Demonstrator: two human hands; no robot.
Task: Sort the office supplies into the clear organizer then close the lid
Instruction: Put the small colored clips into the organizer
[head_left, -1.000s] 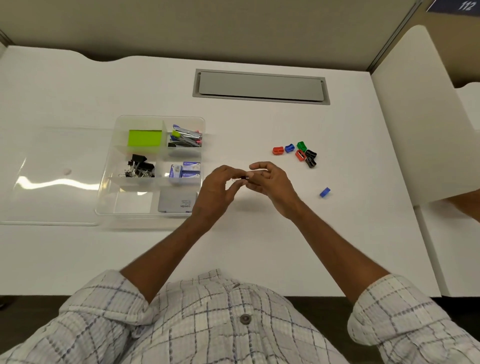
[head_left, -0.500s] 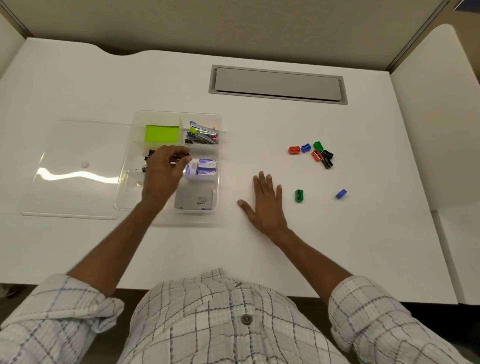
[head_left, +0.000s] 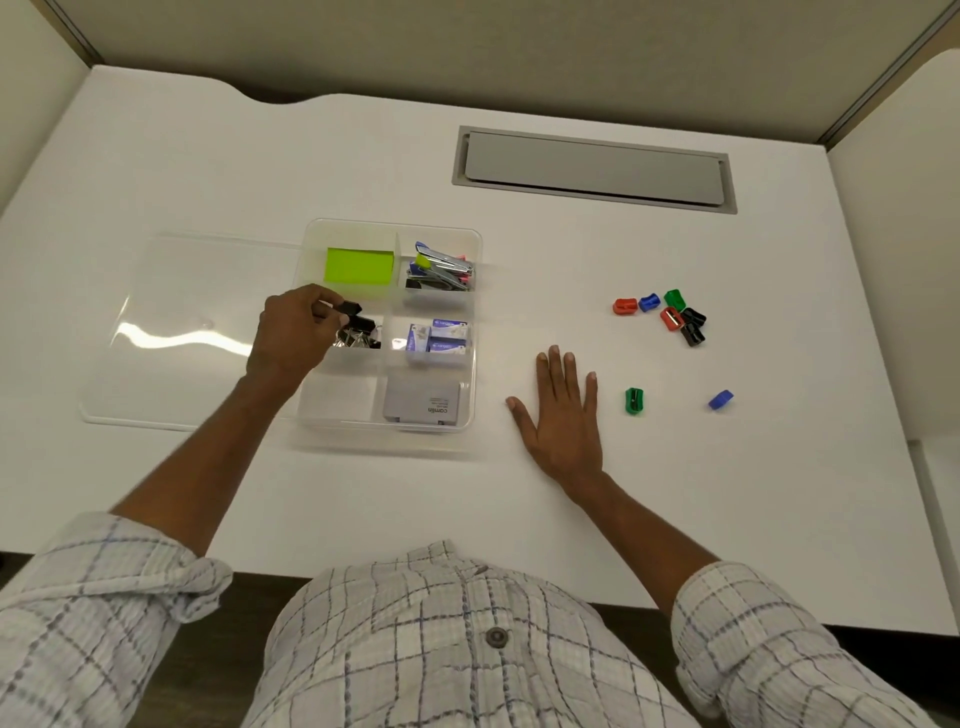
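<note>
The clear organizer (head_left: 475, 332) sits left of centre on the white desk, its clear lid (head_left: 171, 291) lying flat to its left. My left hand (head_left: 291, 332) hovers over the middle-left compartment and pinches a black binder clip (head_left: 347, 308) above a pile of binder clips (head_left: 358, 335). Other compartments hold green sticky notes (head_left: 358, 266), staplers (head_left: 441, 267), staple boxes (head_left: 439, 338) and a grey case (head_left: 423, 408). My right hand (head_left: 563, 415) lies flat on the desk, fingers spread. A green sharpener (head_left: 634, 401) and a blue sharpener (head_left: 720, 400) lie to its right.
A cluster of several red, blue, green and black sharpeners (head_left: 670, 314) lies further back on the right. A grey cable hatch (head_left: 592, 169) is set into the desk at the back. White partitions stand at the right and back edges.
My hands, joined at the desk's centre a second ago, have separated. The left carried a black clip over the organizer; the right went flat on the desk. A green sharpener now lies uncovered.
</note>
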